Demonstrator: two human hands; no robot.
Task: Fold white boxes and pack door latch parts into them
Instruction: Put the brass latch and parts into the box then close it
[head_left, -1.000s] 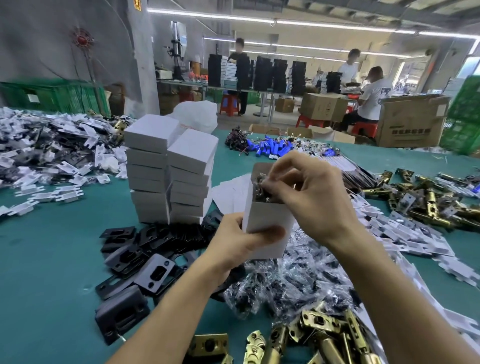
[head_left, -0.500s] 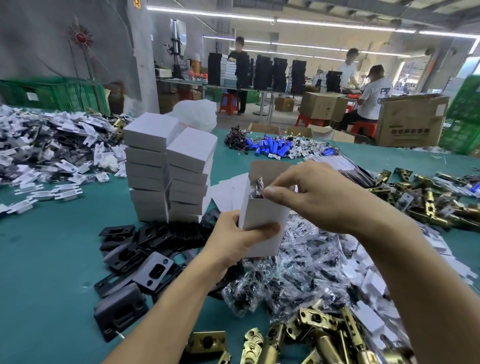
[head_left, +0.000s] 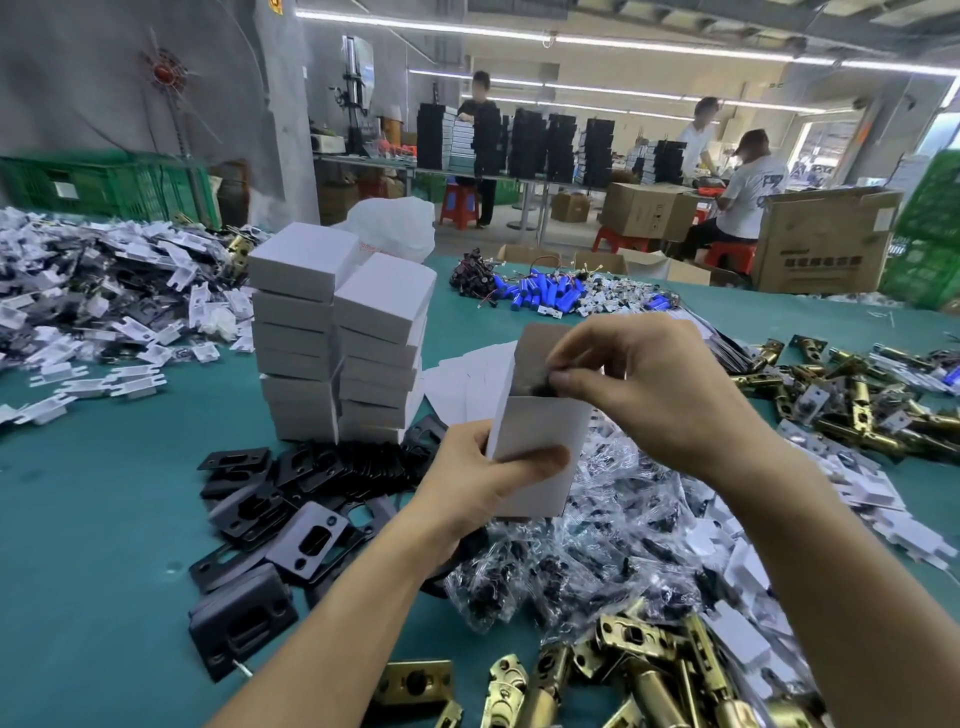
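Observation:
My left hand grips an upright white box by its lower half, thumb across the front. The box's top is open, its brown lid flap standing up behind. My right hand is at the box's mouth, its fingertips pinching a small dark part or bag at the opening; what lies inside the box is hidden. Below the box lies a heap of clear bags of dark screws. Black strike plates lie to the left, brass latch bolts near the front edge.
Two stacks of closed white boxes stand behind the plates, flat white box blanks beside them. More brass latches lie right, white plastic pieces left, blue cells at the back. People work at far tables.
My right hand's fingertips have stayed at the box's mouth, shifting slightly from inside the opening to its rim. The box has tilted a little and sits lower in view.

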